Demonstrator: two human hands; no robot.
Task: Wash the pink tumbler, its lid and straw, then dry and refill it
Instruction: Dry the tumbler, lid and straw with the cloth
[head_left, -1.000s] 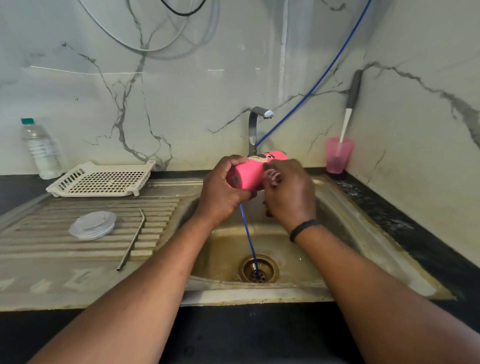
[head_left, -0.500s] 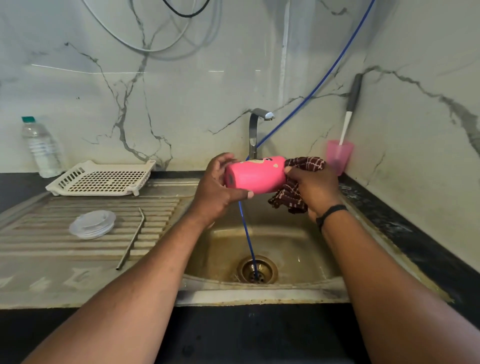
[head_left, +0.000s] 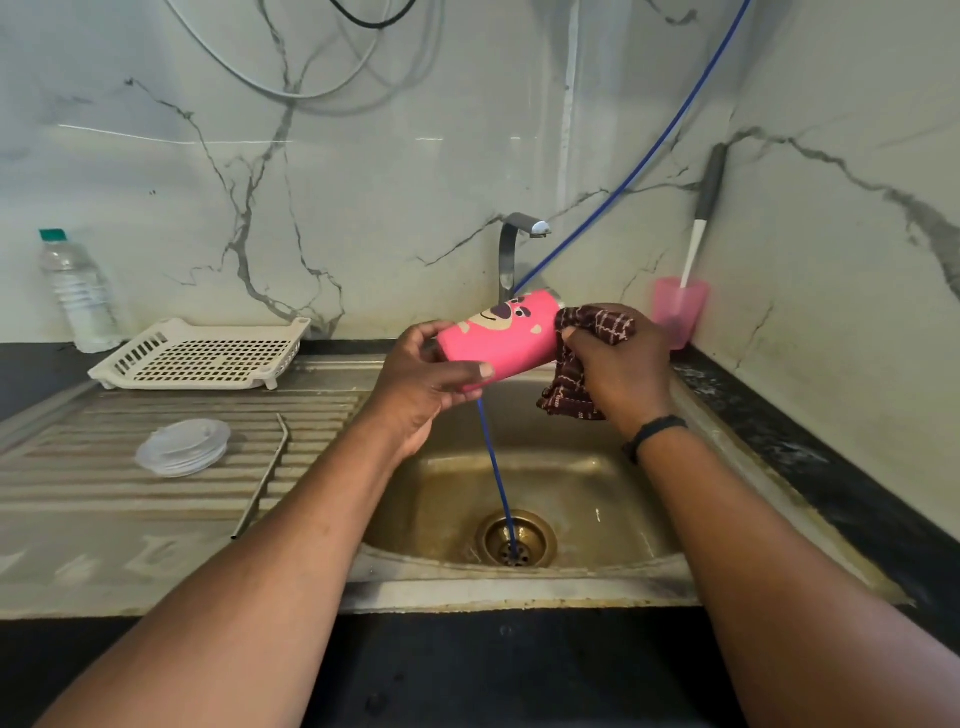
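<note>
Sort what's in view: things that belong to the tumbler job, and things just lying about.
Job: pink bear-print tumbler, dark checked cloth, clear round lid, bent metal straw, steel tap.

Lying about: cream slotted plastic tray, green-capped water bottle, translucent pink cup, blue tube.

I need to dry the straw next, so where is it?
In the head view the metal straw lies on the ribbed drainboard left of the sink, just right of the clear lid.
</note>
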